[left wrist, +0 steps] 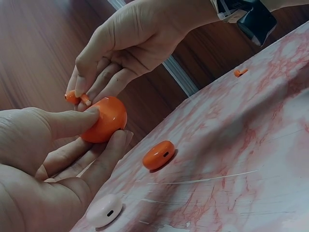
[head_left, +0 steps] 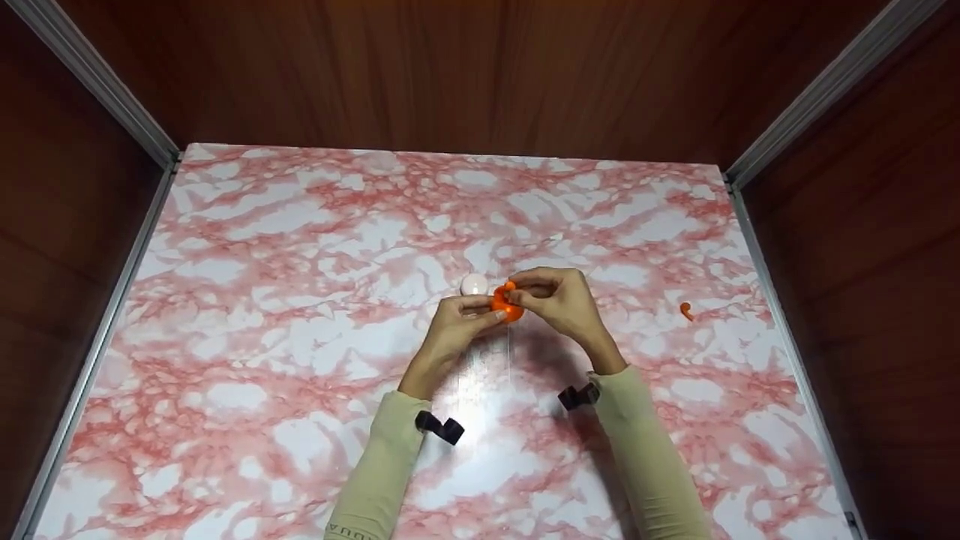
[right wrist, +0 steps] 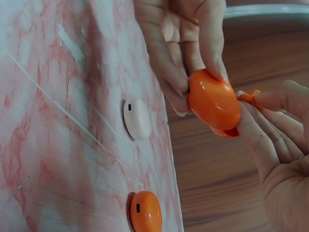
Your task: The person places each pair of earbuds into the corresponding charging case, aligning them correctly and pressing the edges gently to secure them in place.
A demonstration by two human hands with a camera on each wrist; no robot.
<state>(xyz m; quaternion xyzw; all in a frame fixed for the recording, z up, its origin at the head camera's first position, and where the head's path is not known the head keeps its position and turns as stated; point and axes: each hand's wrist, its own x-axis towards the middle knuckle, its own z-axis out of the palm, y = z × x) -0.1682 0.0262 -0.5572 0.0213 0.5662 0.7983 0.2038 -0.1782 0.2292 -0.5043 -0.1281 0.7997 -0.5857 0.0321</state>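
My left hand holds an orange earbud charging case between thumb and fingers, above the table. Close beside it, my right hand pinches an orange earbud, its stem directed toward the case. In the right wrist view the stem end of the earbud is right at the case's edge; whether they touch I cannot tell. An orange flap shows at the case's lower edge. On the table below are a second orange case and a white case.
Another orange earbud lies on the marbled red-and-white table, toward the right edge. Brown wood-look panels with metal edge strips enclose the back and sides. The white case sits just beyond my left fingers.
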